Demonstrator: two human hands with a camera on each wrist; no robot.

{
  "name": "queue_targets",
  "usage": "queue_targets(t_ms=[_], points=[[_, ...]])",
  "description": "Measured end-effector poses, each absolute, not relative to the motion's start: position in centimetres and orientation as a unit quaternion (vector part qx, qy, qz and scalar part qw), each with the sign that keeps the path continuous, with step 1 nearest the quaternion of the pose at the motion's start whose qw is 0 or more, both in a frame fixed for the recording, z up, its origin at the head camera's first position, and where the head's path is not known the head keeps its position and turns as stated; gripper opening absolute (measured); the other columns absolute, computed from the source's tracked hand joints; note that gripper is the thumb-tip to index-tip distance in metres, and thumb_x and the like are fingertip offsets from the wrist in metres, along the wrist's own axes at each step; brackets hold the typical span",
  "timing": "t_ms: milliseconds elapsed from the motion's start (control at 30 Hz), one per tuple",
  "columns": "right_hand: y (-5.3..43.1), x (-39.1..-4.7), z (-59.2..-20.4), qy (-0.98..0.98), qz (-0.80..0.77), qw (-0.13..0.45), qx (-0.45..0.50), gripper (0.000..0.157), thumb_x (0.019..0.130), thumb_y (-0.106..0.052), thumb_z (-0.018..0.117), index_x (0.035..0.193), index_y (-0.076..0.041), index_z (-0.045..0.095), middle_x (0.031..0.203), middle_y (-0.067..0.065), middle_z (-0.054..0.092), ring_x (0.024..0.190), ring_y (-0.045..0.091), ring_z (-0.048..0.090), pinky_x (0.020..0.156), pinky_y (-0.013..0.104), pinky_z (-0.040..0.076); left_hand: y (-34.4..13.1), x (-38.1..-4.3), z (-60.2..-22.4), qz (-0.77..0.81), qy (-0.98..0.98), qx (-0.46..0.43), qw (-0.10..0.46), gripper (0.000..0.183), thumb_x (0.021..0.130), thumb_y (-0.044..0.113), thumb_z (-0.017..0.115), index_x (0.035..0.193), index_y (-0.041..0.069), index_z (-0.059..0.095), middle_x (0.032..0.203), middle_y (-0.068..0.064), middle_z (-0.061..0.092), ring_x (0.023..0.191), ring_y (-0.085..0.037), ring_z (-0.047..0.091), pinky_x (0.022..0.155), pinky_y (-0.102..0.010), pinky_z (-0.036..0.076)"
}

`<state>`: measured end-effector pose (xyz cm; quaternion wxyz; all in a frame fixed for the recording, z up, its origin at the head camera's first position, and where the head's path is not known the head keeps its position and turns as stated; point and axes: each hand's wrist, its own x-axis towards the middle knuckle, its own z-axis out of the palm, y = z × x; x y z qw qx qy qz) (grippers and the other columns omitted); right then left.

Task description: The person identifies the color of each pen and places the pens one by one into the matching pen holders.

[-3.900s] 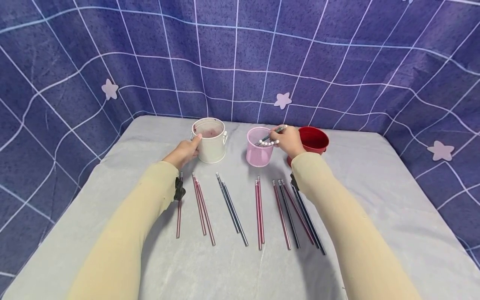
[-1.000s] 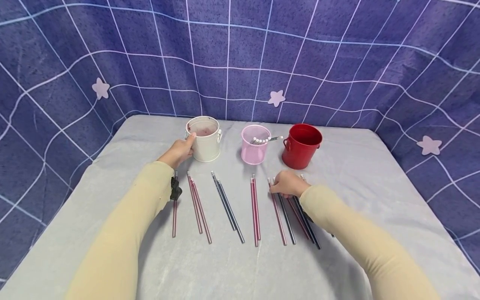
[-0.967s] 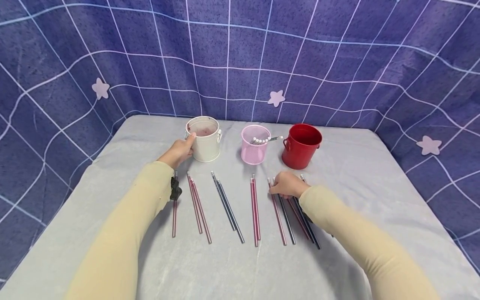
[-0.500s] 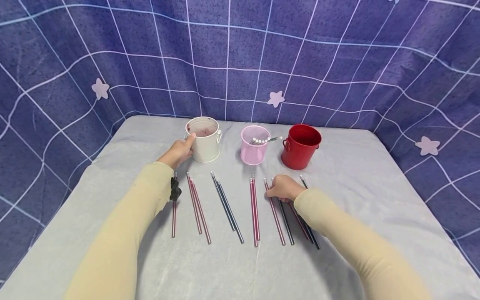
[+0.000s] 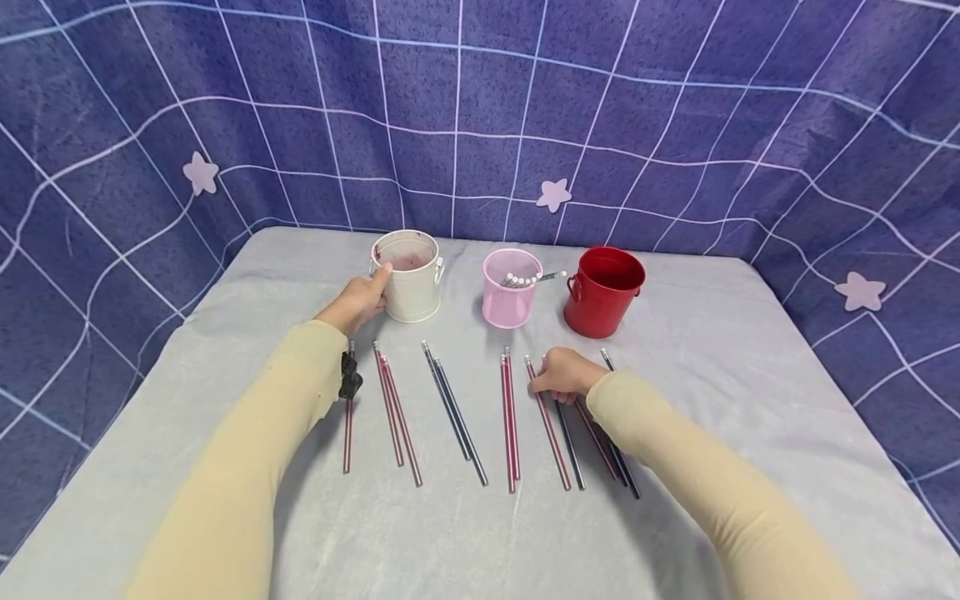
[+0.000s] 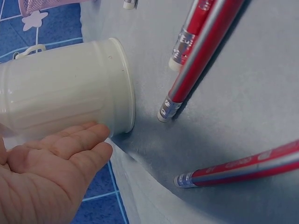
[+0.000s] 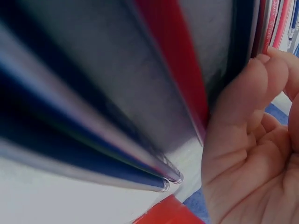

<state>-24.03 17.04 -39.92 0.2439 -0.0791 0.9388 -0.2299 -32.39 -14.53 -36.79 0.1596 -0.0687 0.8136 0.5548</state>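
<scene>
In the head view my left hand [image 5: 357, 302] touches the left side of the white bucket [image 5: 417, 293], thumb at its rim. The left wrist view shows the fingers [image 6: 81, 142] fairly straight, lying against the bucket wall. My right hand [image 5: 566, 375] is low over the right-hand pencils, with bent fingers and thumb around the upper part of a red pencil [image 5: 550, 429]. Beside it lies a dark blue pencil [image 5: 572, 446], its upper end mostly hidden by the hand. In the right wrist view the fingertips [image 7: 254, 70] meet close to the red pencil [image 7: 259, 28].
A pink mesh cup [image 5: 507, 304] holds several white-ended pencils [image 5: 525, 281]. To its right stands a red bucket [image 5: 602, 298]. Several red and blue pencils lie in groups on the grey cloth [image 5: 390, 533], including red ones [image 5: 510, 421] at the middle. A purple curtain [image 5: 480, 125] hangs behind.
My right hand has left the pink cup, where a dark pencil now leans, and come down to the pencils. The red pencil's upper end has shifted left. My left hand stays at the white bucket.
</scene>
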Motion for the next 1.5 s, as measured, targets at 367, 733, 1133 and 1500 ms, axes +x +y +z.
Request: queue_targets(t_ms=[367,733,1133,1500], points=[[17.1,-24.0,-40.1,0.935,-0.241,0.249,-0.074,0.026,0.085,-0.018,0.07,0.064,-0.006,0.063,0.049,0.0,0.052,0.042,0.009,0.049,0.044,0.019,0.047,-14.6,-32.5,-37.0,0.551,0.817,-0.066,0.159,0.079,0.103,0.048,0.022,0.141,-0.021,0.017,0.142,-0.037,0.03,0.135,-0.036,0.033,0.112,-0.036,0.029],[17.1,-24.6,-39.8,0.93,-0.231,0.277,-0.075,0.025,0.086,-0.02,0.069,0.069,-0.004,0.063,0.054,0.003,0.056,0.045,0.01,0.053,0.049,0.024,0.055,-14.5,-32.3,-36.8,0.554,0.815,-0.068,0.156,0.08,0.103,0.048,0.021,0.141,-0.022,0.016,0.142,-0.037,0.03,0.135,-0.037,0.032,0.112,-0.037,0.029],[17.5,-25.1,-37.1,0.941,-0.196,0.259,-0.096,0.027,0.087,-0.014,0.061,0.064,-0.002,0.062,0.056,0.006,0.062,0.048,0.012,0.06,0.053,0.026,0.057,-14.3,-32.5,-36.7,0.556,0.813,-0.07,0.155,0.078,0.103,0.047,0.022,0.141,-0.021,0.016,0.141,-0.038,0.03,0.135,-0.036,0.033,0.112,-0.037,0.029],[18.0,-25.5,-35.4,0.952,-0.164,0.242,-0.091,0.027,0.09,-0.018,0.063,0.071,0.001,0.069,0.058,0.006,0.063,0.051,0.013,0.061,0.058,0.024,0.056,-14.4,-32.4,-36.9,0.561,0.81,-0.071,0.156,0.08,0.103,0.048,0.023,0.141,-0.022,0.013,0.141,-0.038,0.029,0.135,-0.037,0.032,0.112,-0.037,0.028]])
